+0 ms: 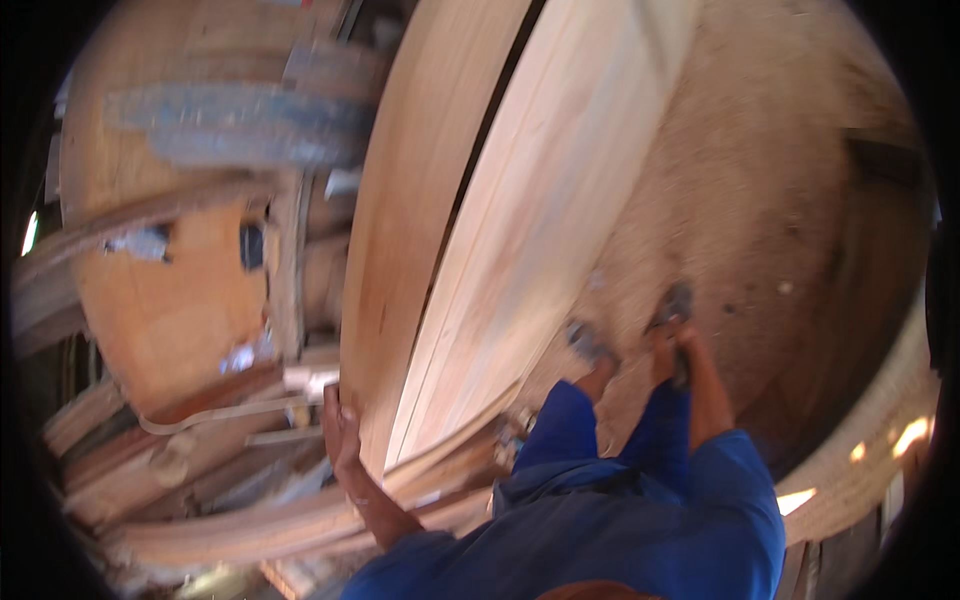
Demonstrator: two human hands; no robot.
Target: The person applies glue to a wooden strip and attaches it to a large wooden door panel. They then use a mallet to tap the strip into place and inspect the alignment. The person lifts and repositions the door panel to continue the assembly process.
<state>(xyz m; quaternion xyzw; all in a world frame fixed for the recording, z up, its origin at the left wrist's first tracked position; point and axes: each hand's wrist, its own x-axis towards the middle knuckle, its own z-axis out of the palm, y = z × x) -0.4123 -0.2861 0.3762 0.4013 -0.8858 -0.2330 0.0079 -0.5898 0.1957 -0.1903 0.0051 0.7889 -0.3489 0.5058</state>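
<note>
Two long pale wooden boards run side by side away from me, with a dark gap between them. My left hand (342, 432) is at the near end of the left board (425, 190), closed over its outer edge. The right board (545, 230) is wider, with a lengthwise line along it. My right arm hangs down beside my leg, well away from the boards. My right hand (684, 338) is blurred in front of my foot, and I cannot make out its fingers or whether it holds anything.
Left of the boards stand a worn orange-brown panel (165, 310) and a weathered blue-grey plank (260, 125). Stacked timber (230, 480) lies at the lower left, with a thin pale strip (220, 412) across it. Brown dirt floor (740, 190) spreads to the right.
</note>
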